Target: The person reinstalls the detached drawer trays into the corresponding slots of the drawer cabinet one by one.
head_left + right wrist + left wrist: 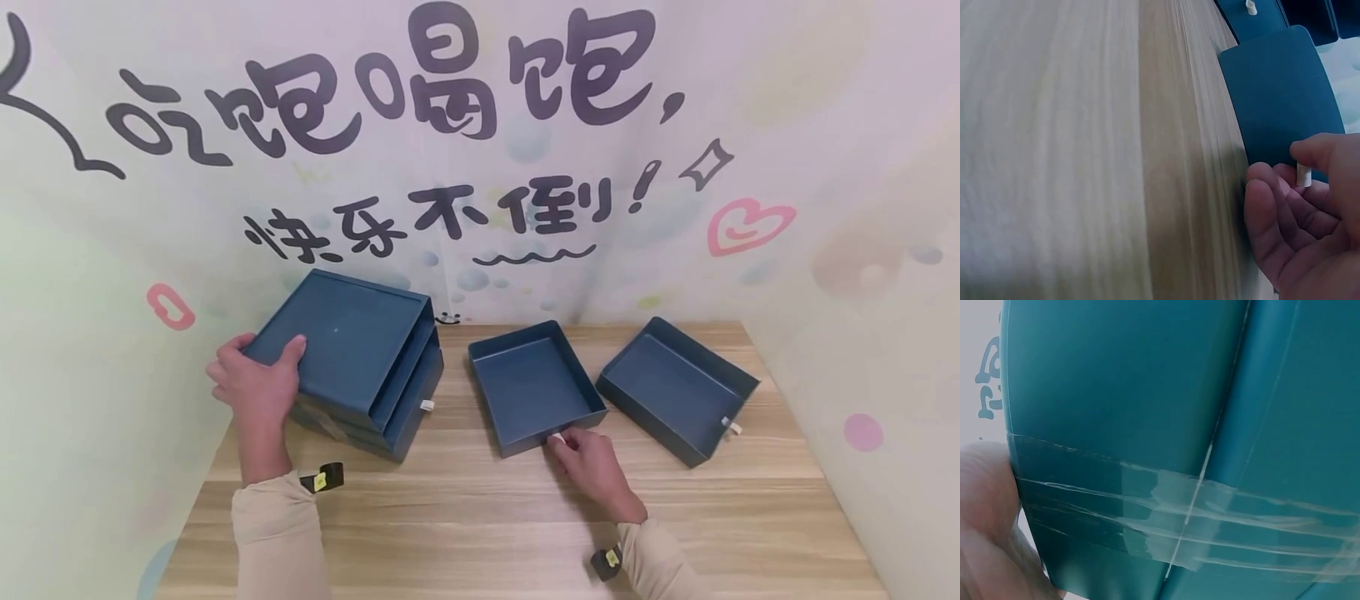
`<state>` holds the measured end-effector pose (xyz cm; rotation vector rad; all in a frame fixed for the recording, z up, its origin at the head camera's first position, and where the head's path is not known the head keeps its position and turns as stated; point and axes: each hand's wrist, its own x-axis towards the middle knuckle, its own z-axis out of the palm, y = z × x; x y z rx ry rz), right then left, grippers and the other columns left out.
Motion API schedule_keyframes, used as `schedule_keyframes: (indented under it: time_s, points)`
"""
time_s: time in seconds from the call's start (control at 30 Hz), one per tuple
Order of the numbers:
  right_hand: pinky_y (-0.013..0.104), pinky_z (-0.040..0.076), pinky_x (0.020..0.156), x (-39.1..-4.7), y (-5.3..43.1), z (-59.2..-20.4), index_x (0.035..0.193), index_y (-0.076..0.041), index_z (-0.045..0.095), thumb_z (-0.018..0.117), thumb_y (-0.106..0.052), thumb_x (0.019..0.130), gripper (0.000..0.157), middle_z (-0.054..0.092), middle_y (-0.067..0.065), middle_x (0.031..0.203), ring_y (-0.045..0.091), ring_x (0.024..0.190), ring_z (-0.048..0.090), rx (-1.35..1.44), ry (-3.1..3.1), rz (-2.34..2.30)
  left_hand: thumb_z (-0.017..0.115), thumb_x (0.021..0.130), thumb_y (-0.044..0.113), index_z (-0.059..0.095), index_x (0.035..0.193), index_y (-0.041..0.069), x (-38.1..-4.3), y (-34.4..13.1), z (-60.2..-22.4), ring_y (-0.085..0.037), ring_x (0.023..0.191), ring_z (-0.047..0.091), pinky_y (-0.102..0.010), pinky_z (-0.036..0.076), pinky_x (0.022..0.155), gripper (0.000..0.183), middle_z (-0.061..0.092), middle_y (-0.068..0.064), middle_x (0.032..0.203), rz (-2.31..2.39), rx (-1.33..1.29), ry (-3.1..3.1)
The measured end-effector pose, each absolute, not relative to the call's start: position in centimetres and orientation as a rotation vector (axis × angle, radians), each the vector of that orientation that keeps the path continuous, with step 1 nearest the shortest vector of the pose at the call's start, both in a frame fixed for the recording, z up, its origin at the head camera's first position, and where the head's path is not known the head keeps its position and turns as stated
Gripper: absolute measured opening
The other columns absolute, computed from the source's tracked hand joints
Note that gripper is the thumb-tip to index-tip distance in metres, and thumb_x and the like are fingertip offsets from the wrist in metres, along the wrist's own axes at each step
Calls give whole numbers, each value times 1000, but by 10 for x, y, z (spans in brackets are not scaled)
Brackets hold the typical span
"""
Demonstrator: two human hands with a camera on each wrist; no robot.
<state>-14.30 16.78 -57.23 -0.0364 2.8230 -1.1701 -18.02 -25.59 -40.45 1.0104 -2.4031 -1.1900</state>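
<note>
A dark blue drawer cabinet stands at the left of the table, two upper slots hollow and the bottom drawer in place with a white tab. My left hand grips its near left edge, thumb on top, fingers round the side. Clear tape crosses the cabinet's side in the left wrist view. Near the middle lies a loose blue drawer, hollow side up. My right hand pinches the white pull tab on the drawer's front between thumb and fingers.
Another loose blue drawer, with its own white tab, sits at the right, close beside the middle one. The wooden table meets a printed wall covering at the back. Black wrist bands hang near both sleeves.
</note>
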Motion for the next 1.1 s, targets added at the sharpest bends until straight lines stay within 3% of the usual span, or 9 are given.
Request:
schedule_keyframes:
  time_s: [0.63,1.1]
  points:
    - [21,38,54,-147,176,-569,82,-19,72,59,-35,94,24,62,-6,60,3,56,49,-90,2844,-1276,62,80,61,29,142,15,-180,-251,-406,-37,124,22,-51,31,99,84,25,-20,139,-1173,1021,-2367]
    - [20,43,55,-150,173,-560,85,-18,73,61,-31,93,19,64,-7,70,3,61,53,-151,2898,-1289,62,81,59,29,141,13,-179,-251,-408,-37,124,22,-51,30,98,83,26,-21,139,-1178,1004,-2355]
